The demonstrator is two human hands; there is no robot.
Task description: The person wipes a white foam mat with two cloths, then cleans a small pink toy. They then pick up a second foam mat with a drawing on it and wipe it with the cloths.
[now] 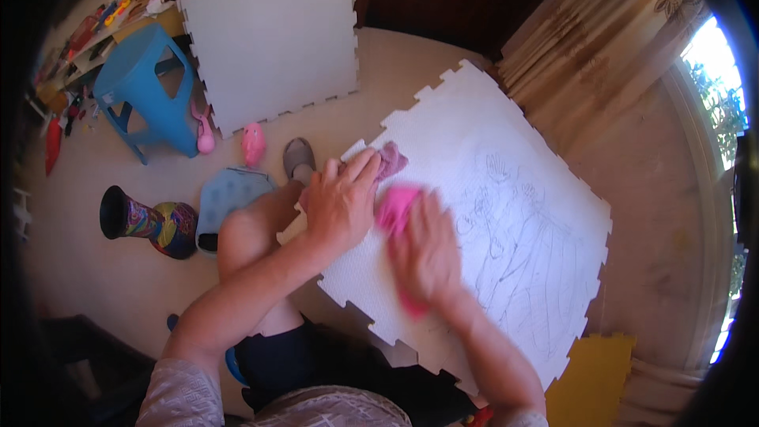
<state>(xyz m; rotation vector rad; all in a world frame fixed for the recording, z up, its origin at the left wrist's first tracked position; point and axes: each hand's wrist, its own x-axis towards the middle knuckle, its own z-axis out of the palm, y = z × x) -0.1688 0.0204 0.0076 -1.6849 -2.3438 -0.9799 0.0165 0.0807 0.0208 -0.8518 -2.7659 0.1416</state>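
Observation:
A large white foam puzzle mat (427, 136) with toothed edges lies tilted across my lap. Pencil-like line drawings (510, 231), among them outlines of small hands, cover its right part. My left hand (344, 201) presses down at the mat's left edge, gripping a mauve cloth (391, 161) that sticks out past the fingers. On the mat's surface my right hand (427, 243) holds a bright pink cloth (398, 207) flat under the palm. That hand and its cloth are blurred. The surface around the pink cloth shows few lines.
Another white foam mat (276, 41) leans upright near a blue plastic stool (142, 89). A painted vase (154, 219) lies on its side by a light-blue container (231, 196). A yellow foam mat (587, 373) is at lower right, curtains (593, 41) at upper right.

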